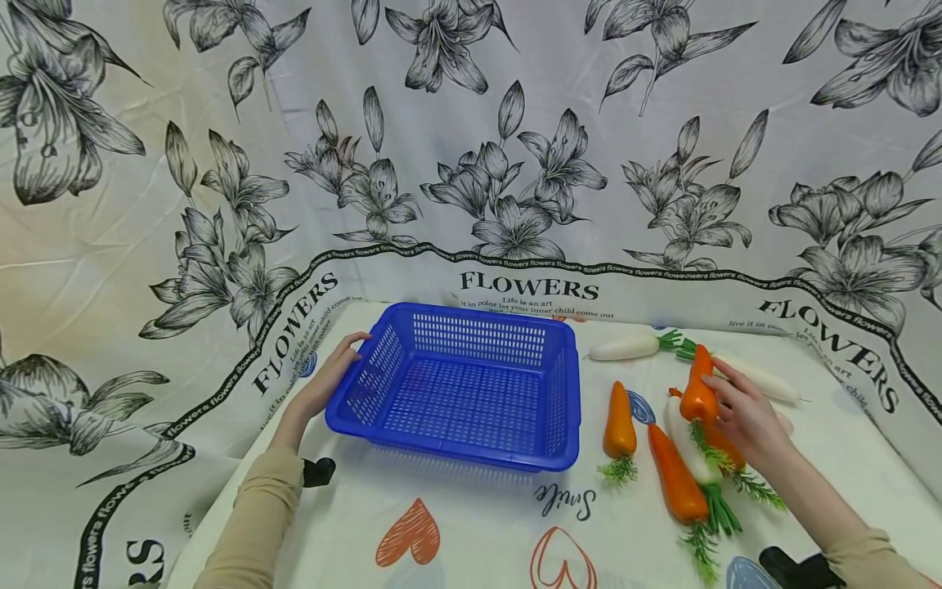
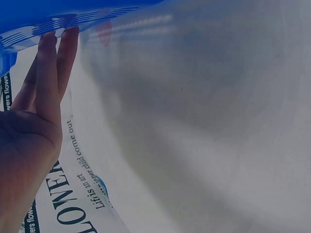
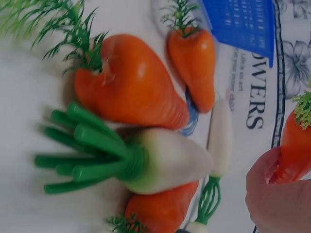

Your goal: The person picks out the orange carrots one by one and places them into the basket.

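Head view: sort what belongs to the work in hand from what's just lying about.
Seems part of the work:
- blue basket, touched by the left hand
- held carrot, in the right hand

Apparently just lying about:
- loose carrots
- white radishes

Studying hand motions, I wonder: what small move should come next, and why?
Probably carry the pinched carrot leftward over the blue basket: the right hand holds it outside the basket, while the left hand touches the basket's side, perhaps enough to steady it.
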The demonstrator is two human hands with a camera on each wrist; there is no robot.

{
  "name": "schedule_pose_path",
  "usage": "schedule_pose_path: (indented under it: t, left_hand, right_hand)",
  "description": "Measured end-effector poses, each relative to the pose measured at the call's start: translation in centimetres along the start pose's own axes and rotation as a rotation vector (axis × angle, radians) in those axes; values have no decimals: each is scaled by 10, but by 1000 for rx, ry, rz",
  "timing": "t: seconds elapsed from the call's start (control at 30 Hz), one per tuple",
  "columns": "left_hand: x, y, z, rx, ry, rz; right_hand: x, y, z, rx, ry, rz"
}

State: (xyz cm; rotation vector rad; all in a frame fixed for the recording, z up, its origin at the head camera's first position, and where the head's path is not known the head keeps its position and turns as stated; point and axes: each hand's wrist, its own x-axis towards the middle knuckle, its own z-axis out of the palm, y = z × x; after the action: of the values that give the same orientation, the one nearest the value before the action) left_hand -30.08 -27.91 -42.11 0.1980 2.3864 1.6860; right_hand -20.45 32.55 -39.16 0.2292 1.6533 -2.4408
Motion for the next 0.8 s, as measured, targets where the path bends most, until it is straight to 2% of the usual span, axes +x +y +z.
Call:
schedule_pose_path:
  t: [0.13,0.3,0.47,0.57,0.8]
  left_hand:
    - [5,-9,-1,16,0,15]
    - [6,-10,-2,21,-10,34]
    - [-6,8,2,12,-29,36]
    - [-11,16,4,7,-28,28]
    - [1,-2,0,9,-8,28]
  right_hand:
    - [1,1,13,28,-8,2]
    - [4,4,29,-27,-3,10]
    - [7,7,47,-101,9,34]
    - [7,8,58,-105,7,34]
    - [12,11,86,-99,30,80]
